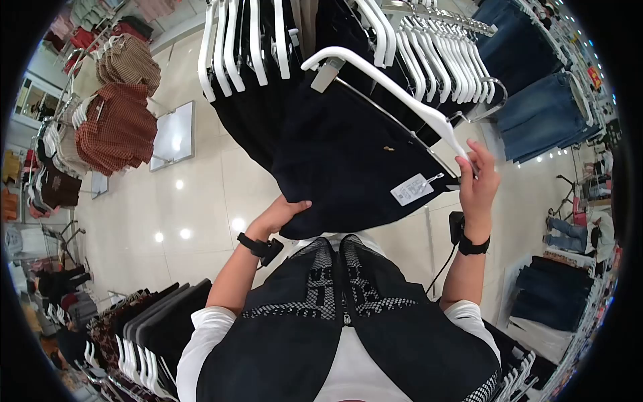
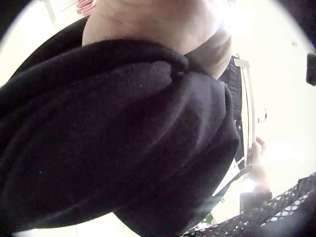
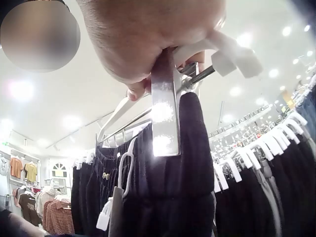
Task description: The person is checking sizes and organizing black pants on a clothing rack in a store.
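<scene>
Dark navy trousers (image 1: 348, 154) hang tilted from a white clip hanger (image 1: 392, 84) in front of me. My right hand (image 1: 480, 177) grips the hanger's right end, beside the waistband. The right wrist view shows a shiny metal clip (image 3: 165, 111) on the waistband, just below that hand. My left hand (image 1: 280, 213) pinches the lower left part of the trousers, thumb on top. Up close in the left wrist view, the gathered dark cloth (image 2: 108, 128) falls in folds from the left hand (image 2: 153, 22). A white price tag (image 1: 412, 190) dangles near the waistband's right end.
Directly ahead is a rack of dark garments on white hangers (image 1: 258, 43), with more white hangers (image 1: 445, 63) to its right. Blue jeans (image 1: 546, 117) hang at the right. Checked rust-coloured clothes (image 1: 117, 124) hang at the left, across the tiled floor (image 1: 201, 201).
</scene>
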The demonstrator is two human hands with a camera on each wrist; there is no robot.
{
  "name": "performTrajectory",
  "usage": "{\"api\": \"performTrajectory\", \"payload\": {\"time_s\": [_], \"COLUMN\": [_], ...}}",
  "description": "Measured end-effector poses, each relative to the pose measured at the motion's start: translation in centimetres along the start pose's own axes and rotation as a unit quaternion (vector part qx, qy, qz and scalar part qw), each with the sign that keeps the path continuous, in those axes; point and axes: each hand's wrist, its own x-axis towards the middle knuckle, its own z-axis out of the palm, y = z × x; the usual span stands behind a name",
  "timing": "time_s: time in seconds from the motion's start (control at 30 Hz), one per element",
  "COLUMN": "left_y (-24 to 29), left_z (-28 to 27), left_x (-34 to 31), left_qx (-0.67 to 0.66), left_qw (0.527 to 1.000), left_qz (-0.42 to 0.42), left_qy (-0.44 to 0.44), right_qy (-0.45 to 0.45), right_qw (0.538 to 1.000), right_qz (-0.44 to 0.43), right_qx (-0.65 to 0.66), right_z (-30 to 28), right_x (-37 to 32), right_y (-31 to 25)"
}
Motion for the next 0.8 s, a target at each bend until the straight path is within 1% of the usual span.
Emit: {"api": "performTrajectory", "payload": {"time_s": [0.1,0.2,0.23,0.3,0.33,0.37,0.4,0.43,0.5,0.57,0.6,0.7,0.73,0.8], "left_y": [0.4,3.4,3.7,2.1,0.1,-2.0,-4.0,-4.6,-5.4,-5.5,-3.5,-0.5,0.2,-1.1], "left_z": [-1.0,-1.9,-2.7,-5.5,-7.8,-9.3,-10.4,-11.1,-12.5,-13.4,-13.1,-12.1,-12.0,-12.8], "left_x": [-0.4,-3.7,-4.9,-4.7,-3.9,-3.1,-2.3,-2.0,-1.9,-2.1,-2.4,-2.7,-2.9,-2.9], "left_qx": [-0.055,-0.065,-0.112,-0.251,-0.213,-0.218,-0.219,-0.217,-0.119,-0.022,-0.062,-0.171,-0.135,-0.281], "left_qw": [0.998,0.993,0.977,0.922,0.946,0.952,0.948,0.936,0.947,0.946,0.939,0.949,0.957,0.908], "left_qz": [-0.007,0.064,0.125,0.147,0.077,-0.019,-0.114,-0.207,-0.179,-0.147,-0.185,-0.151,-0.095,-0.044], "left_qy": [-0.025,-0.071,-0.135,-0.255,-0.23,-0.216,-0.2,-0.183,-0.239,-0.288,-0.282,-0.219,-0.24,-0.308], "right_qy": [0.003,0.014,0.02,0.03,0.037,0.044,0.042,0.043,0.042,0.032,0.029,0.004,0.009,0.018], "right_qw": [0.999,0.995,0.994,0.991,0.99,0.988,0.985,0.984,0.982,0.979,0.977,0.975,0.976,0.977], "right_qz": [0.022,0.05,0.051,0.068,0.084,0.1,0.121,0.123,0.132,0.138,0.139,0.154,0.154,0.155], "right_qx": [-0.046,-0.083,-0.096,-0.11,-0.111,-0.112,-0.117,-0.121,-0.13,-0.15,-0.158,-0.158,-0.155,-0.147], "right_z": [0.6,1.1,1.1,1.1,1.2,1.3,1.4,1.6,1.8,2.1,2.1,2.1,2.2,2.4], "right_x": [-1.3,-2.1,-2.3,-2.6,-2.9,-3.2,-3.6,-3.9,-4.7,-5.2,-5.4,-5.6,-5.6,-5.5], "right_y": [-2.3,-4.5,-5.1,-6.2,-6.8,-7.5,-8.0,-8.4,-9.2,-10.1,-10.4,-10.8,-10.8,-10.8]}}
